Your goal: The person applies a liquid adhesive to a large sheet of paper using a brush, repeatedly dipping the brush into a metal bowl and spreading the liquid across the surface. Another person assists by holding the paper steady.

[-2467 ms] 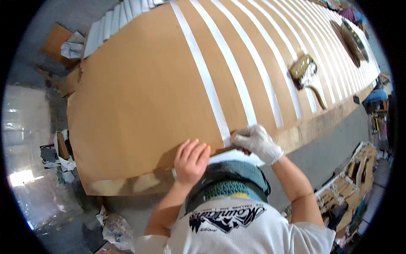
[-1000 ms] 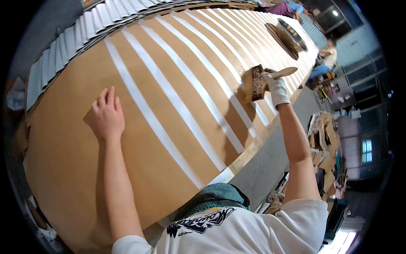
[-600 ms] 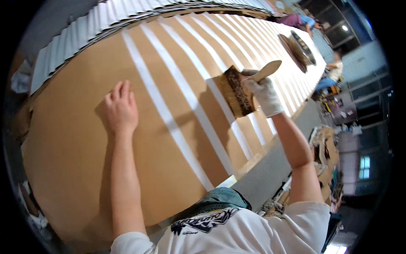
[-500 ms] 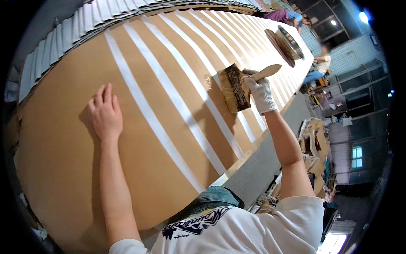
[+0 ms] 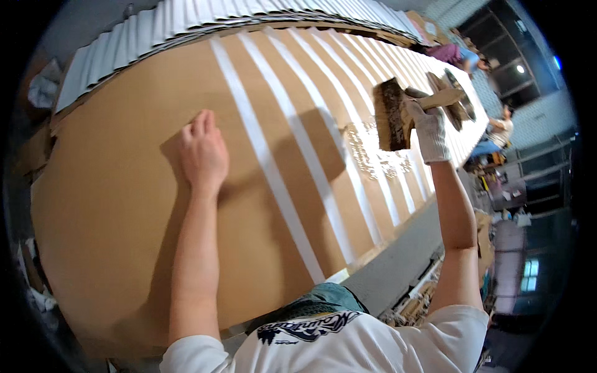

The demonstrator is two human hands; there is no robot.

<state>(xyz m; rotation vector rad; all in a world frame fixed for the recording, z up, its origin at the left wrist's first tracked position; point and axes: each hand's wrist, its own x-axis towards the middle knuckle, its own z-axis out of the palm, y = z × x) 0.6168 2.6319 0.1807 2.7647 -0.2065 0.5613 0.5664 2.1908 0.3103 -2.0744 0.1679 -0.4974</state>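
A wide brush (image 5: 393,115) with dark, stained bristles and a wooden handle is in my right hand (image 5: 429,127), which wears a white knitted glove. The brush is over large brown sheets (image 5: 124,186) that overlap in steps, with white strips (image 5: 280,180) running across them. Below the brush, a glossy wet patch (image 5: 367,152) shines on the strips and brown bands. My bare left hand (image 5: 204,152) is over the brown sheet to the left of the strips, fingers loosely bent and nothing in them. Whether it touches the sheet is hard to tell.
Behind the gloved hand, a round metal basin (image 5: 459,93) stands on the stack, partly hidden. Stacked pale corrugated sheets (image 5: 186,18) line the far edge. Two people are at the far right end, one in a light top (image 5: 499,132). Scrap pieces (image 5: 415,295) lie beside the stack.
The view has shifted, so the sheets sit further right. A glossy wet patch now shows where the brush was. The brush appears moved away from it; my left hand's fingers are closer together.
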